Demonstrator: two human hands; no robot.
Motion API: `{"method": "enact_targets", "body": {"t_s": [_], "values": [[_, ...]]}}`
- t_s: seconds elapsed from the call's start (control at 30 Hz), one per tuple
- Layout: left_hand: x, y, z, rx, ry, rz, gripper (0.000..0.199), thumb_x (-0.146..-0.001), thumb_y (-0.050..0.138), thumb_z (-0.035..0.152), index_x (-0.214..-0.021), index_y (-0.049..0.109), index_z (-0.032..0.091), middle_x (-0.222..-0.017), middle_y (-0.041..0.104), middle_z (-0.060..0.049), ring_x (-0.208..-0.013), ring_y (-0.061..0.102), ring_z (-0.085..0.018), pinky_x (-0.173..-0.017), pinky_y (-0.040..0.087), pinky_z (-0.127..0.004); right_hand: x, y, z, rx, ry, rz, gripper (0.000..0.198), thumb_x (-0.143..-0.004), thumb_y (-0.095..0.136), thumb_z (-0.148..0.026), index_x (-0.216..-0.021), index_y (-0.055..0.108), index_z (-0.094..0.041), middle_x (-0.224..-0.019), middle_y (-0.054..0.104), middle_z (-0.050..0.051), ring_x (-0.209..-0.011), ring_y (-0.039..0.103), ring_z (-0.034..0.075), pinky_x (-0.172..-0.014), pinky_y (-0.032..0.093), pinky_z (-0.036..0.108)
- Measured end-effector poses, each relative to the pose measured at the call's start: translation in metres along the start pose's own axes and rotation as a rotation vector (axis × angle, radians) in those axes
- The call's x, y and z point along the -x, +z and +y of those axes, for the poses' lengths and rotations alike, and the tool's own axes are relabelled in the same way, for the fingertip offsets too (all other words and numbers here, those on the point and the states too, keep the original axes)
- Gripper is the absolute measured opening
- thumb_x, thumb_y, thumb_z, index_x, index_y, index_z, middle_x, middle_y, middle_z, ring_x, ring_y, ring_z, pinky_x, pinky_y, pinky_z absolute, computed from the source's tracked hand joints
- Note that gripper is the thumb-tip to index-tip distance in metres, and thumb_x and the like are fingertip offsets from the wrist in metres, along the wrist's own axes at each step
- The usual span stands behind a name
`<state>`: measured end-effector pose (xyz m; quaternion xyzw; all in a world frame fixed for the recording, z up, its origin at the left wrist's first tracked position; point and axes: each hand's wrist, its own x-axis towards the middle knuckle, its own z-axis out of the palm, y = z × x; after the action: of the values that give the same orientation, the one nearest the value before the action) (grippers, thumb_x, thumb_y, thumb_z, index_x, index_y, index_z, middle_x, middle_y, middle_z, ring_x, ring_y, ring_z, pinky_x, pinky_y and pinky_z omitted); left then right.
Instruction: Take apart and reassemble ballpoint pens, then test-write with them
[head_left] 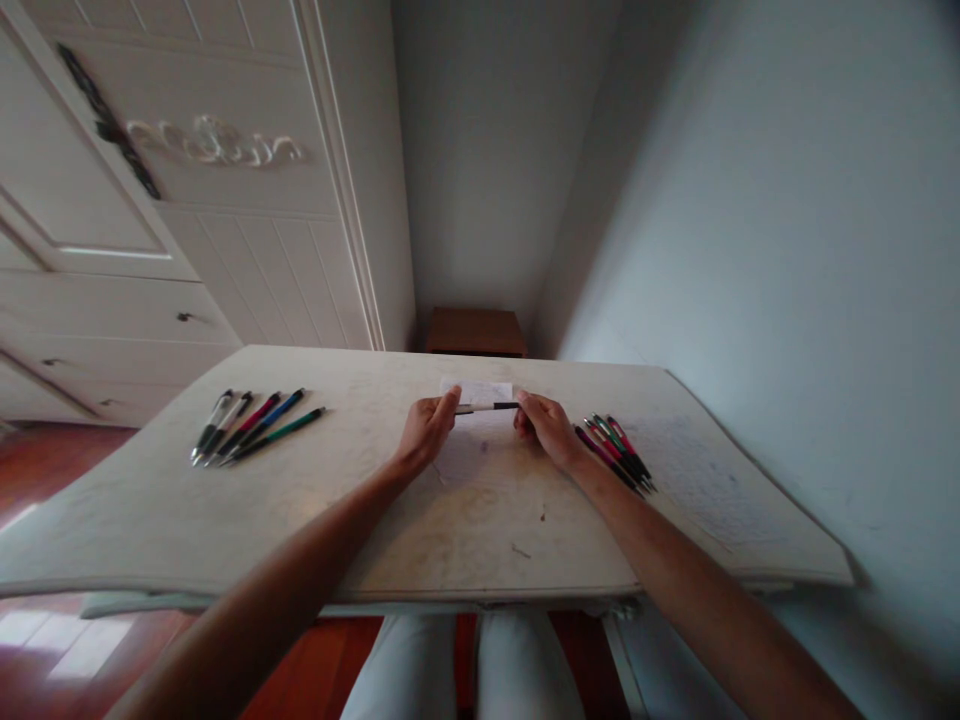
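A pen (486, 407), white on the left and black on the right, lies level between my two hands above the table. My left hand (429, 430) is closed on its left end, thumb on top. The right end is pinched by my right hand (546, 425), with the other fingers curled under. Behind and below the pen is a small white paper (480, 390) on the table top. Just right of my right hand lies a group of pens (615, 452) in purple, red, green and black. Farther left, more pens (255, 428) in white, red, blue and green lie side by side.
The white table (300, 540) has stains and small dark marks. A written sheet (705, 480) lies at its right side, near the pale wall (787, 250). A white cabinet (225, 240) stands at the left. Behind the table is a brown wooden box-like piece (477, 330).
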<state>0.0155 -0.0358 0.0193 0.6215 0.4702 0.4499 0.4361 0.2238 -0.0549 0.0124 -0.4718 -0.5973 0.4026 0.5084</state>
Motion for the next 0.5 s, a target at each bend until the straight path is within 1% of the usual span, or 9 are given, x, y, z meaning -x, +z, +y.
{"method": "enact_targets", "body": {"t_s": [0.13,0.23,0.37,0.43,0.5], "values": [[-0.0003,-0.0026,0.0073,0.013,0.024,0.004,0.065,-0.087,0.042,0.064,-0.041,0.038,0.020,-0.035,0.038,0.001,-0.034,0.034,-0.007,-0.040,0.028,-0.023,0.0016,0.0021,-0.0010,-0.019,0.008,-0.042,0.056,-0.086,0.050,-0.067,-0.061,0.057,-0.018,-0.055,0.060,0.001,-0.046,0.047,0.010,-0.046,0.038,0.022],[-0.0017,-0.0034,0.0084,0.015,0.044,0.005,0.065,-0.088,0.043,0.064,-0.042,0.043,0.018,-0.036,0.042,0.001,-0.034,0.037,-0.007,-0.040,0.030,-0.022,0.0019,0.0026,-0.0028,-0.016,0.013,-0.046,0.055,-0.085,0.050,-0.068,-0.066,0.060,-0.017,-0.062,0.064,0.003,-0.047,0.049,0.010,-0.047,0.039,0.022],[-0.0010,-0.0008,0.0072,0.032,0.103,-0.015,0.057,-0.091,0.040,0.063,-0.060,0.051,0.016,-0.048,0.049,0.002,-0.037,0.043,-0.007,-0.039,0.031,-0.020,-0.0008,0.0007,-0.0021,-0.011,0.001,0.010,0.053,-0.084,0.052,-0.067,-0.066,0.059,-0.017,-0.061,0.063,0.002,-0.047,0.049,0.010,-0.047,0.039,0.022],[-0.0003,0.0003,0.0061,0.017,0.164,-0.011,0.048,-0.092,0.042,0.058,-0.073,0.054,0.016,-0.057,0.053,0.002,-0.040,0.046,-0.007,-0.041,0.033,-0.019,-0.0026,-0.0002,-0.0006,-0.018,0.010,0.039,0.053,-0.083,0.053,-0.067,-0.063,0.057,-0.018,-0.057,0.060,0.001,-0.046,0.048,0.010,-0.045,0.038,0.022],[-0.0003,0.0006,0.0043,-0.006,0.219,0.007,0.038,-0.091,0.048,0.054,-0.089,0.056,0.016,-0.069,0.058,0.001,-0.045,0.049,-0.007,-0.043,0.037,-0.019,-0.0039,-0.0006,0.0006,-0.027,0.020,0.060,0.053,-0.082,0.054,-0.067,-0.061,0.056,-0.018,-0.053,0.057,0.000,-0.045,0.047,0.010,-0.044,0.037,0.022]]}}
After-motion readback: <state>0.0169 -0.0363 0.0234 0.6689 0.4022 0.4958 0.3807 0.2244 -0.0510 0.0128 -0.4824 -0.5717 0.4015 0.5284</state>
